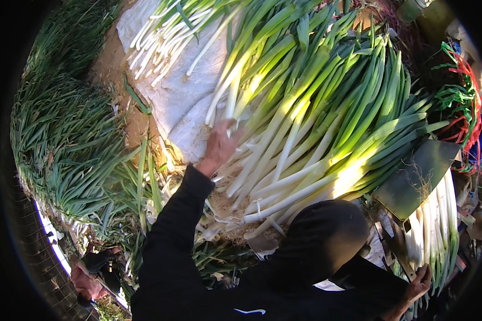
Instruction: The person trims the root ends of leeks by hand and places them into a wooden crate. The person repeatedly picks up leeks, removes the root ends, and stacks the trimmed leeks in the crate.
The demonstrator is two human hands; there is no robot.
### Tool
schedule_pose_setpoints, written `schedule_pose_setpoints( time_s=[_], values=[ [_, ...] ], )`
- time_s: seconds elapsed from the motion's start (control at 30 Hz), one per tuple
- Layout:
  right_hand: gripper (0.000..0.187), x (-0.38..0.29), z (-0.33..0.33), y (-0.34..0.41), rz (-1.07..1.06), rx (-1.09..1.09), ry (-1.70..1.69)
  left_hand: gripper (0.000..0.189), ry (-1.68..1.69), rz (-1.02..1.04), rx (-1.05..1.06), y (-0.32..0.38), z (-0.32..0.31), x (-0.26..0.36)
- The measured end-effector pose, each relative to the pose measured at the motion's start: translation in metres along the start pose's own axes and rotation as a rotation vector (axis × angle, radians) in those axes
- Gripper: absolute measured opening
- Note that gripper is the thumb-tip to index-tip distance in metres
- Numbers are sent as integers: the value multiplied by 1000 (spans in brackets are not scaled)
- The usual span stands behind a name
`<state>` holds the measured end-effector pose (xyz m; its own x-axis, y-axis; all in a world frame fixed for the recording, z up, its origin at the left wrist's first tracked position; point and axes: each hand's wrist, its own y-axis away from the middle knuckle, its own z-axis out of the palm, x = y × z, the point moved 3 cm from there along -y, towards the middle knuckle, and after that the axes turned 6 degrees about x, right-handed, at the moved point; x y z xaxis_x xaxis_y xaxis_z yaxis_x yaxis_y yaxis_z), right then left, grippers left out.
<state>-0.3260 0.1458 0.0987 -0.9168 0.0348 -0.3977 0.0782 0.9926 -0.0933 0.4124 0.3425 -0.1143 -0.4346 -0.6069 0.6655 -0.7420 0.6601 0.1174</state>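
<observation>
Many long green onions with white stems (305, 120) lie in a large heap, roots toward the lower left. My left hand (221, 146), blurred, reaches from a black sleeve over the root end of the heap and touches or nearly touches the nearest white stems; its grip is unclear. At the lower right, my right hand (419, 283) has bent fingers beside a metal strip (399, 254) and a bunch of white-stemmed green onions (431, 220); whether it holds either is unclear. A dark flat plate (419, 176) stands above that bunch, with loose roots on it.
Thinner onions (164, 44) lie on a whitish sheet (188, 96) at the upper left. A dense mass of green onions (72, 140) covers the left side. Red and green ties (466, 104) hang at the right. A dark rounded form (329, 236) covers part of the lower middle.
</observation>
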Motion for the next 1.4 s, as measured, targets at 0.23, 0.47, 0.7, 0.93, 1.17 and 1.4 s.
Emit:
schedule_pose_setpoints(
  time_s=[0.23, 0.47, 0.7, 0.93, 1.17, 1.4],
  values=[
    [29, 0, -2, -2, 22, -27, 38, 131, 125, -481, -241, -103, 12, -90],
    [26, 4, -6, 8, 78, -7, -32, 111, 23, -399, -220, -115, 20, -69],
    [26, -2, 2, 5, 59, -9, -51, 53, -39, -23, -2, -62, 12, 0],
    [28, 9, 4, 2, 45, 0, -19, 57, -219, 209, -215, 77, 10, 29],
    [25, 4, 14, 0, 44, 10, -94, 35, -117, -113, -305, 61, 7, 23],
    [24, 4, 14, -1, 23, 5, -103, 20, -11, 338, 147, 81, -35, 107]
  ],
)
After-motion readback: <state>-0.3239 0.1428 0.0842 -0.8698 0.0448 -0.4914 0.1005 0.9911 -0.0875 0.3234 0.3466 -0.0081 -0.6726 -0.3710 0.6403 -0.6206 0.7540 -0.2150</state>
